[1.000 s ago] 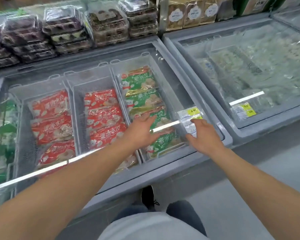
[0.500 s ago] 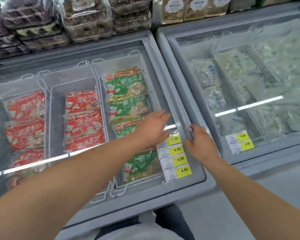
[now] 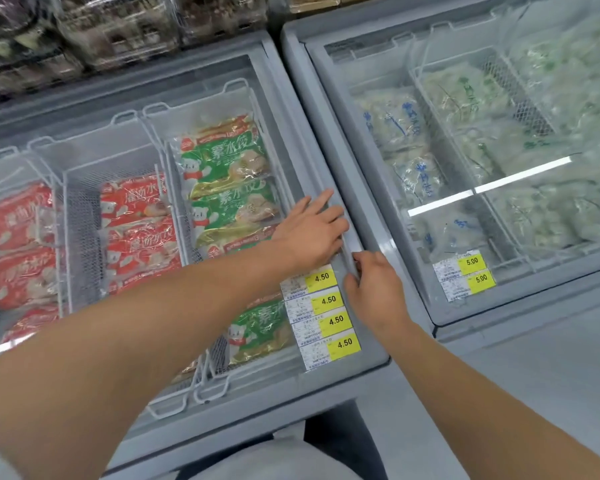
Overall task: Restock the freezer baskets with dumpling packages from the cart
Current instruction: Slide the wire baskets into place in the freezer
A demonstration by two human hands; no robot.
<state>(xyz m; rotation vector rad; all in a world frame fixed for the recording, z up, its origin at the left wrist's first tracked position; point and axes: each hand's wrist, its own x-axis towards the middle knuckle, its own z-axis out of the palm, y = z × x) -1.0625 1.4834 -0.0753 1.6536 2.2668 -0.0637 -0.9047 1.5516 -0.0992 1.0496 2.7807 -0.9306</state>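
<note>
Green dumpling packages (image 3: 226,164) fill the right white wire basket (image 3: 243,85) of the left freezer. Red dumpling packages (image 3: 136,202) lie in the middle basket, and more red ones (image 3: 14,216) in the left basket. A sliding glass lid (image 3: 284,161) covers them. My left hand (image 3: 312,233) lies flat on the glass, fingers apart, with its tips on the lid's right edge bar (image 3: 347,244). My right hand (image 3: 371,289) curls its fingers around that same bar, just nearer to me. Neither hand holds a package. No cart is in view.
Yellow 4.50 price labels (image 3: 323,299) stick to the lid's near right corner. A second closed freezer (image 3: 371,216) to the right holds pale bagged goods (image 3: 406,133) and 5.00 labels (image 3: 465,275). Shelves of boxed food (image 3: 118,29) run behind. Grey floor (image 3: 534,393) lies at the right.
The glass lid has slid to the right under both hands, and its price labels now sit by the freezer's right wall. The view has shifted right as well.
</note>
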